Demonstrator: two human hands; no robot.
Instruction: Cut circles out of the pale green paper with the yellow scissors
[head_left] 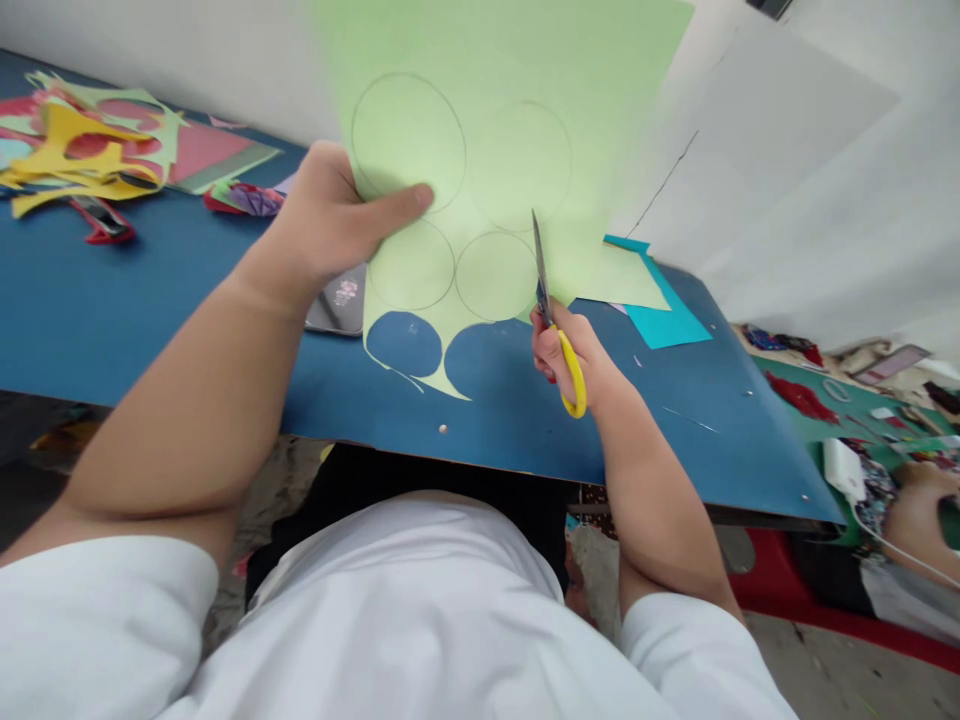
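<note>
A light green sheet (487,60) with pencilled circles is held up above the blue table. My left hand (337,215) grips its left edge, thumb on the front and the other fingers hidden behind. Two round openings show along the lower edge, with thin strips of paper hanging there. My right hand (566,345) is closed on yellow-handled scissors (571,375), whose blades point up in front of the sheet, beside the lower right pencilled circle. Whether the blades touch the paper, I cannot tell.
On the blue table (187,330) are yellow and green paper scraps (82,150), a red cutter (105,220), a phone (339,303) partly under the sheet, and turquoise paper (667,318). At the right, a person's arm (919,520) rests near a green table.
</note>
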